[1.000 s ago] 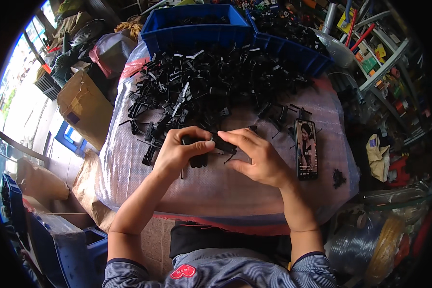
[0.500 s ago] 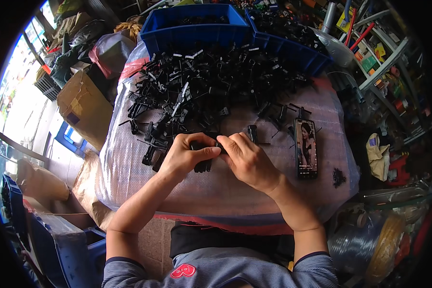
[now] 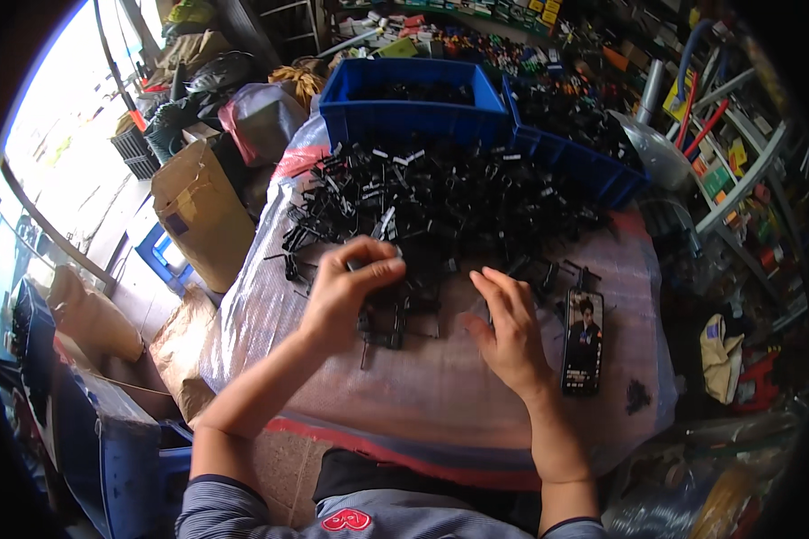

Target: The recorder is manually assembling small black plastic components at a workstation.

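Note:
My left hand [image 3: 352,286] is closed, thumb against curled fingers, around a small black plastic part [image 3: 358,265] that it mostly hides. To its right, my right hand [image 3: 511,332] is apart from it, fingers stretched and spread with nothing visible in them. Beneath and between the hands, a few black plastic pieces [image 3: 385,338] with thin stems lie on the pale woven sack cloth [image 3: 440,404]. Beyond them spreads a large heap of similar black parts [image 3: 458,198]. Slight blur covers both hands.
Behind the heap stand a blue bin [image 3: 413,119] and a second blue bin [image 3: 584,166], both with black parts inside. A phone [image 3: 582,341] showing a video lies right of my right hand. Further right is a metal rack [image 3: 737,193]; cardboard [image 3: 202,216] stands at left.
My hands have parted: they were together at a small black part, and the right has moved off to the right and opened. The whole view has shifted, so the table appears lower.

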`<action>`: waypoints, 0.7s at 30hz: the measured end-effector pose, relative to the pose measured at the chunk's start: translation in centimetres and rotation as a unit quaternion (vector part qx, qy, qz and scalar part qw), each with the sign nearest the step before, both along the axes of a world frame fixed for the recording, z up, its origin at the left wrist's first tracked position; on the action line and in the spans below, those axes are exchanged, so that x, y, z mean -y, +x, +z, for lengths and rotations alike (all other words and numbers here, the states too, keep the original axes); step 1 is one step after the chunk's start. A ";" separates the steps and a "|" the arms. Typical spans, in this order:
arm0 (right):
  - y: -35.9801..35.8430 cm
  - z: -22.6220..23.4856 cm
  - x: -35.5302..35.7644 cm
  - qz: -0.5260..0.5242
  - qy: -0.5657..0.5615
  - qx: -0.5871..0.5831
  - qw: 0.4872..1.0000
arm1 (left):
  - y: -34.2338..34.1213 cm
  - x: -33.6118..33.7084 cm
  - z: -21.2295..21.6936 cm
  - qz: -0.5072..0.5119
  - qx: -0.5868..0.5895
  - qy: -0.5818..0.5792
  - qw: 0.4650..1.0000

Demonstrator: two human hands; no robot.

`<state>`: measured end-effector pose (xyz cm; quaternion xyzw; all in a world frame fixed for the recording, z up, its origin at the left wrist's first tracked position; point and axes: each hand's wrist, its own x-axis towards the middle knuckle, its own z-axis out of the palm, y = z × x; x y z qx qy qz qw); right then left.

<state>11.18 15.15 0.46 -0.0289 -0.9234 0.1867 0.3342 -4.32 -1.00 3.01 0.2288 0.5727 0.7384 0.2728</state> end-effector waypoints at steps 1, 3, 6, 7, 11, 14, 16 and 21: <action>0.2 -0.1 -0.7 -0.038 0.009 0.022 0.999 | -0.9 -0.8 1.9 0.014 -0.001 -0.002 1.000; 0.9 -0.1 -1.2 -0.097 0.033 0.077 0.992 | -4.0 -3.7 5.0 0.041 -0.077 0.021 0.996; 0.9 -0.7 -0.5 -0.092 0.021 0.111 0.989 | -11.7 -9.5 10.1 0.114 -0.278 0.020 0.954; 0.7 -1.2 -0.2 -0.077 0.002 0.124 0.989 | -14.8 -11.9 11.5 0.101 -0.326 0.017 0.940; 0.3 -2.1 0.1 -0.045 0.021 0.132 0.990 | -20.7 -18.5 12.8 0.129 -0.386 0.030 0.913; 0.6 -2.1 -0.5 -0.061 -0.004 0.119 0.991 | -19.8 -19.0 11.9 0.109 -0.456 0.040 0.882; 0.9 -2.3 -1.5 -0.118 0.011 0.183 0.976 | -14.4 -17.3 9.8 0.048 -0.252 0.075 0.964; 0.0 -0.8 -1.2 -0.027 -0.045 0.001 0.999 | -2.8 -6.8 1.7 -0.136 -0.195 -0.062 0.969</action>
